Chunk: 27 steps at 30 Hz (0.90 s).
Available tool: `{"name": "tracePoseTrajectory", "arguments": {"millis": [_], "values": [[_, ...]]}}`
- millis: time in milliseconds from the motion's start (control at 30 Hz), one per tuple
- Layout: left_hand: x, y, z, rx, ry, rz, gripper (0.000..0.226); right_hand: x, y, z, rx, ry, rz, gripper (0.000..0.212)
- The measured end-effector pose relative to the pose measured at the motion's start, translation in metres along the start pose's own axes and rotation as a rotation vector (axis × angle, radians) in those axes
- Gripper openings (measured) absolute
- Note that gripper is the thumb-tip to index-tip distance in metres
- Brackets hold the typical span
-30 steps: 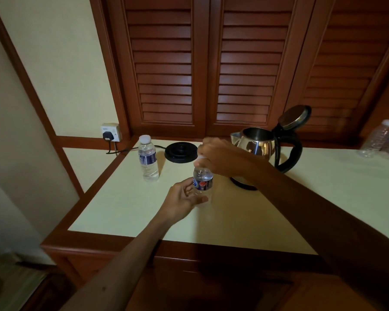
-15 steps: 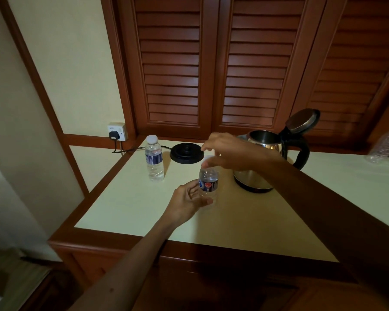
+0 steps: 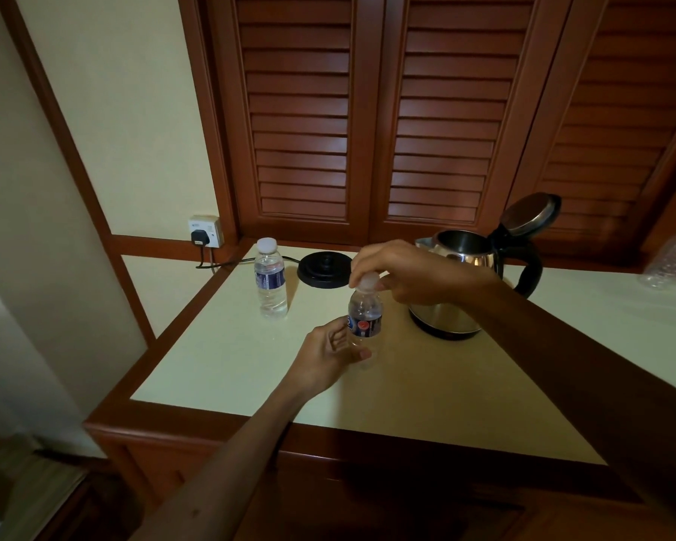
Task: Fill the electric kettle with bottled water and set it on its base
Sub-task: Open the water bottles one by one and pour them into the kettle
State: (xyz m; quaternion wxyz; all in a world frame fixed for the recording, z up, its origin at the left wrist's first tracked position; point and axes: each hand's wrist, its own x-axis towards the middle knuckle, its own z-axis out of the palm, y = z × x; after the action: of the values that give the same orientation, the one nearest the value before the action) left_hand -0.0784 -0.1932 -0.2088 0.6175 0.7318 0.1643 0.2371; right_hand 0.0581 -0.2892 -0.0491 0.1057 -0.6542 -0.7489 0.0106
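Left hand (image 3: pixel 330 355) reaches in low, fingers wrapped round the water bottle (image 3: pixel 364 320) — right hand (image 3: pixel 414 273) arches above, fingertips pinching its cap (image 3: pixel 366 282).

The bottle (image 3: pixel 363 318) that the left hand (image 3: pixel 328 355) grips is clear smooth plastic with a glossy printed label; its cap (image 3: pixel 367 282), pinched by the right hand (image 3: pixel 410 273), looks like whitish matt plastic. Just right of the grip, the kettle (image 3: pixel 451 290) is polished metal, mirror-like, with a black plastic handle. Behind the grip, the base (image 3: pixel 322 267) is black plastic, slightly shiny. The counter (image 3: pixel 426 380) under the grip is pale and matt, edged with varnished wood.
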Motion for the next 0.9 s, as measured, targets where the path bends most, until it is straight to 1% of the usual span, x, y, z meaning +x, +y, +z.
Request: {"name": "tracePoseTrajectory", "arguments": {"millis": [100, 167, 233, 300, 333, 400, 467, 533, 633, 767, 833, 900], "values": [[0.0, -0.001, -0.001, -0.002, -0.002, 0.0, 0.045, -0.005, 0.005, -0.001, 0.119, 0.108, 0.028, 0.039], [0.0, 0.0, 0.0, 0.004, 0.001, -0.004, 0.046, -0.009, 0.008, -0.001, 0.217, 0.26, 0.078, 0.036], [0.0, 0.0, 0.001, 0.017, 0.014, -0.002, 0.048, -0.018, 0.014, 0.003, 0.294, 0.386, 0.176, 0.035], [0.0, 0.0, 0.002, 0.03, 0.025, 0.005, 0.046, -0.031, 0.022, 0.02, 0.292, 0.416, 0.315, 0.037], [0.0, 0.0, 0.002, 0.043, 0.029, 0.01, 0.045, -0.039, 0.028, 0.033, 0.248, 0.399, 0.356, 0.038], [0.0, -0.001, 0.002, 0.074, 0.038, 0.017, 0.043, -0.055, 0.039, 0.063, 0.164, 0.301, 0.389, 0.037], [0.002, -0.002, 0.002, 0.095, 0.05, 0.017, 0.045, -0.071, 0.043, 0.089, 0.197, 0.164, 0.482, 0.037], [0.002, -0.003, 0.001, 0.087, 0.064, 0.009, 0.047, -0.084, 0.047, 0.106, 0.233, 0.091, 0.551, 0.038], [0.001, -0.003, 0.001, 0.085, 0.072, 0.001, 0.048, -0.097, 0.049, 0.119, 0.236, 0.096, 0.543, 0.038], [0.0, 0.001, 0.002, 0.151, 0.1, 0.003, 0.045, -0.107, 0.048, 0.123, 0.196, 0.018, 0.571, 0.049], [0.0, 0.003, 0.003, 0.191, 0.114, 0.019, 0.042, -0.118, 0.052, 0.123, 0.148, 0.01, 0.548, 0.052], [0.001, 0.003, 0.004, 0.194, 0.14, 0.016, 0.042, -0.133, 0.057, 0.12, 0.131, -0.005, 0.571, 0.054]]}}
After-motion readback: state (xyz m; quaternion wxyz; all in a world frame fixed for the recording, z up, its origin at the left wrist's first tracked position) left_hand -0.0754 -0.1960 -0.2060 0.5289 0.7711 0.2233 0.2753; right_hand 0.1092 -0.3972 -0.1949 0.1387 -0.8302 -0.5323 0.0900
